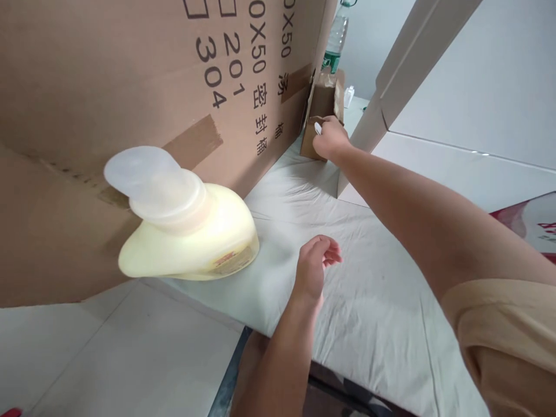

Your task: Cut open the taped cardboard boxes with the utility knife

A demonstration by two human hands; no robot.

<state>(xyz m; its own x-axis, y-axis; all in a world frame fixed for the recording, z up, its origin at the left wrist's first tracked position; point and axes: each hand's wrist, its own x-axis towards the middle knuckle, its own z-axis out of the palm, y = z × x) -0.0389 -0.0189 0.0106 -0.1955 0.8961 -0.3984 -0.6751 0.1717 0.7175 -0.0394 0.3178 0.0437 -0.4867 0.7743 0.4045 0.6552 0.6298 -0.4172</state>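
Note:
My right hand (333, 139) is stretched far forward at the near edge of a small open cardboard box (309, 142). Its fingers are closed around a small white object (318, 128), of which only one end shows; its kind is unclear. My left hand (315, 263) hovers over the pale cloth (369, 278), loosely curled, with nothing visible in it. To its left stands a large jug of pale yellow liquid (217, 231) with a whitish translucent cap and a label low on its side.
A big printed carton (152, 75) rises along the left. Behind the small box are a clear plastic bottle (336, 40) with a green label and a small white bottle (348, 96). A white panelled box-like structure (456, 104) stands on the right.

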